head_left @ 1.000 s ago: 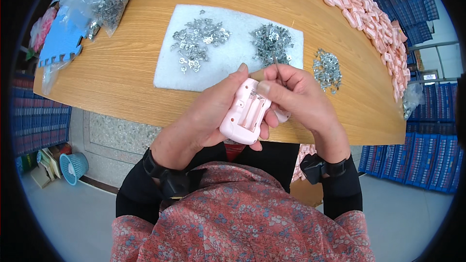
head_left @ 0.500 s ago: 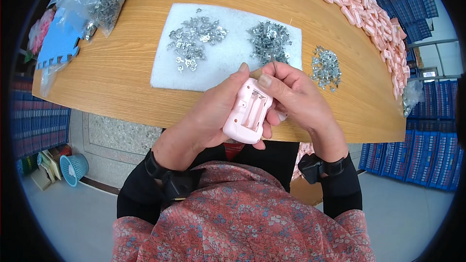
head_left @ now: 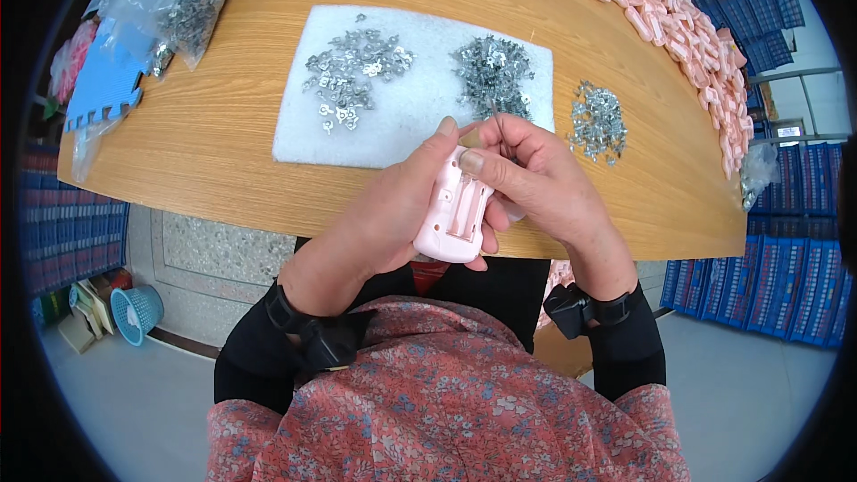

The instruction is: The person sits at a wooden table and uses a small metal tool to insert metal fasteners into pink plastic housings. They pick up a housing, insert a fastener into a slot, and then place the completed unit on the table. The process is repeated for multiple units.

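Observation:
My left hand (head_left: 393,201) is closed round a pale pink plastic casing (head_left: 439,230), its battery compartment facing up. Fingers of that hand show beyond the casing's right edge. Curled at the far end of the casing, my right hand (head_left: 536,165) presses its thumb onto the top of the compartment. A thin dark metal tool (head_left: 499,120) sticks up from its bent fingers; its kind and its tip are hidden. Beyond the hands, a white foam pad (head_left: 420,129) bears a loose pile of small metal contact plates (head_left: 357,67) and a denser pile of metal contacts (head_left: 494,71).
Right of the pad lies another heap of small metal pieces (head_left: 598,120). Many pink plastic casings (head_left: 669,22) are heaped along the table's (head_left: 205,134) right edge. Clear bags of metal parts (head_left: 192,18) and a blue foam mat (head_left: 107,76) occupy the far left.
My right thumb has shifted slightly left and nearer, over the top of the battery compartment. The casing stays in my left hand, almost unmoved.

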The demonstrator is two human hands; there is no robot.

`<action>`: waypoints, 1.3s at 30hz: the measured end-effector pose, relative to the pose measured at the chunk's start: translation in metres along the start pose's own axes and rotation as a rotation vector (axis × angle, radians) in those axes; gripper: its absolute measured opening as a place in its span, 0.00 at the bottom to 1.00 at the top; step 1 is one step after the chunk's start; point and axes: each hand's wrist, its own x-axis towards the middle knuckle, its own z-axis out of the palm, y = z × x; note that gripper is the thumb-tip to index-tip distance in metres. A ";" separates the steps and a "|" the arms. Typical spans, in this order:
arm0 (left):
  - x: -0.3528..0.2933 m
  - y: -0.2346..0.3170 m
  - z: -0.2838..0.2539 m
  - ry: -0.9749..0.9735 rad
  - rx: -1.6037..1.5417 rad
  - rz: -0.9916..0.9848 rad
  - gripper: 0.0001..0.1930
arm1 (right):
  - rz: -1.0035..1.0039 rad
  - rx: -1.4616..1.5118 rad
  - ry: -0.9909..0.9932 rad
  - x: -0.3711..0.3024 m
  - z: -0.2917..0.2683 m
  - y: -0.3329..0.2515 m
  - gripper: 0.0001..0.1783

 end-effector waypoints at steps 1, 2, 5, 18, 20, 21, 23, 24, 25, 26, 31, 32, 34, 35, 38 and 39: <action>0.000 0.000 -0.001 -0.005 -0.008 0.015 0.36 | -0.005 -0.006 0.032 -0.001 0.002 -0.002 0.11; -0.001 0.000 -0.001 -0.009 -0.015 0.031 0.35 | -0.010 -0.013 0.065 -0.002 0.005 -0.006 0.10; 0.000 0.000 -0.004 -0.029 -0.069 0.080 0.34 | -0.185 -0.157 0.210 -0.005 0.006 -0.006 0.08; 0.003 -0.004 0.000 0.044 -0.003 0.143 0.33 | -0.591 -0.853 0.302 -0.008 0.014 -0.010 0.06; 0.002 -0.005 -0.002 0.044 0.029 0.128 0.33 | -0.578 -0.847 0.294 -0.007 0.014 -0.012 0.07; 0.001 -0.005 -0.003 0.043 0.044 0.119 0.33 | -0.570 -0.844 0.291 -0.007 0.015 -0.013 0.07; 0.000 -0.004 0.001 0.070 0.060 0.123 0.34 | -0.543 -0.837 0.270 -0.006 0.013 -0.015 0.08; -0.001 -0.003 0.003 0.081 0.067 0.124 0.34 | -0.528 -0.834 0.261 -0.006 0.012 -0.015 0.08; 0.000 -0.003 0.004 0.083 0.073 0.115 0.34 | -0.532 -0.877 0.255 -0.006 0.010 -0.016 0.08; 0.000 -0.002 0.005 0.086 0.079 0.105 0.34 | -0.536 -0.921 0.249 -0.007 0.009 -0.017 0.09; 0.005 -0.005 -0.004 0.000 0.062 0.079 0.35 | -0.585 -0.951 0.252 -0.004 0.010 -0.020 0.08; 0.004 -0.003 -0.003 -0.005 0.040 0.066 0.35 | -0.579 -0.877 0.264 -0.004 0.010 -0.020 0.07; 0.002 0.000 -0.002 -0.008 -0.002 0.064 0.35 | -0.522 -0.741 0.288 -0.004 0.009 -0.020 0.07; 0.001 0.002 -0.001 -0.005 -0.023 0.074 0.35 | -0.472 -0.678 0.298 -0.005 0.006 -0.019 0.07; -0.001 0.004 -0.005 -0.043 -0.090 0.093 0.35 | -0.261 -0.443 0.169 -0.009 0.006 -0.018 0.09; -0.001 0.005 -0.005 -0.067 -0.111 0.094 0.35 | -0.180 -0.357 0.106 -0.011 0.006 -0.019 0.10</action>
